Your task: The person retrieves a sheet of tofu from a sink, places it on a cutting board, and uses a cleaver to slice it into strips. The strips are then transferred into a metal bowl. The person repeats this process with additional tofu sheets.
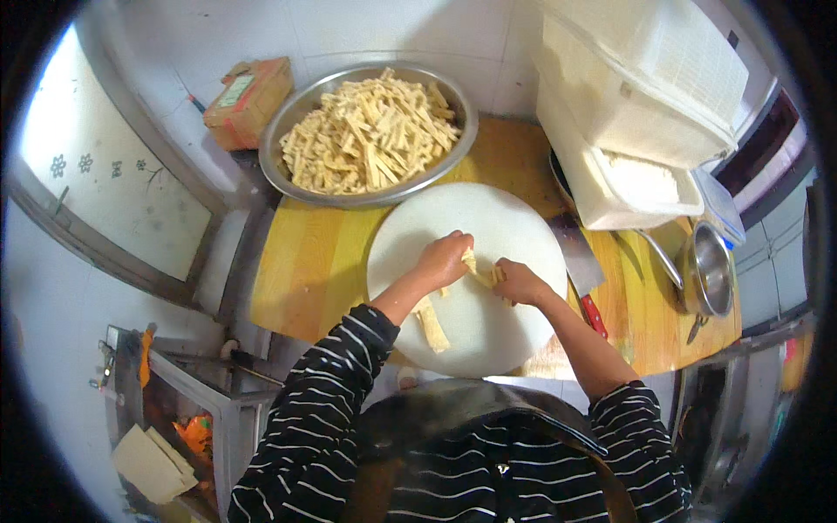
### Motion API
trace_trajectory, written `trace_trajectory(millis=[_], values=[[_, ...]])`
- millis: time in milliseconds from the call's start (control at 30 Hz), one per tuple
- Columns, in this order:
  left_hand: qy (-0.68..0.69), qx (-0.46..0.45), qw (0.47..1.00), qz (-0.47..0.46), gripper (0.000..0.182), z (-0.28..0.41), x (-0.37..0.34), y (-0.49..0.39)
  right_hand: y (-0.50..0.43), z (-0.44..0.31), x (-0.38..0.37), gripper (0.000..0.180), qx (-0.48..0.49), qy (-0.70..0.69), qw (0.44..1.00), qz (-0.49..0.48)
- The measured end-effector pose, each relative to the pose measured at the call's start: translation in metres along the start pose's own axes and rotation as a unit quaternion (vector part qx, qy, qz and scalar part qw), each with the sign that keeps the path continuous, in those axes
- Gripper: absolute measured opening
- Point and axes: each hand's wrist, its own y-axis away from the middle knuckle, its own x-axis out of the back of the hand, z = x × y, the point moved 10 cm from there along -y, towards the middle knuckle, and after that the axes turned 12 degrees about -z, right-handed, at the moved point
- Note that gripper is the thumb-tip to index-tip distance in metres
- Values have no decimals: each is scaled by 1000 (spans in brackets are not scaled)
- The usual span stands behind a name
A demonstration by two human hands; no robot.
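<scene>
Both of my hands work low over a round white board [464,346]. My left hand [446,260] is closed around pale yellow strips [469,260], probably dough, with their ends poking out by the thumb. Between the hands a strip slants down to the right. My right hand [521,282] grips more of these strips [498,274], with some showing past the fingers. On the board below my left wrist lies a wider pale yellow piece [431,327]. Behind the board, a large steel bowl [269,147] is heaped with floury strips [373,134].
Right of the board lies a cleaver [582,258] with a red handle [594,317]. A white plastic bin [582,189] with white powder stands at the back right, near a steel pan [713,268]. A cardboard box [252,104] sits left of the bowl. The wooden table [307,274] has a curved edge.
</scene>
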Motion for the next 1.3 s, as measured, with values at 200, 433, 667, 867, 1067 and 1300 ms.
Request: trace_trajectory(millis=[200, 433, 667, 867, 1067, 1300], values=[[40, 91, 975, 201, 36, -27, 208, -11, -19, -196, 128, 36, 179, 24, 973, 142], [-91, -3, 945, 315, 65, -7, 296, 33, -4, -177, 159, 55, 219, -20, 924, 313], [98, 236, 961, 102, 49, -78, 61, 130, -35, -44, 9, 61, -4, 144, 979, 141], [384, 279, 877, 73, 56, -84, -18, 152, -42, -92, -40, 45, 119, 250, 955, 105], [431, 285, 849, 112, 56, -82, -31, 151, -57, -73, -33, 23, 120, 229, 945, 200], [300, 286, 902, 120, 59, -84, -22, 134, -57, -208, 99, 39, 139, 257, 948, 125]])
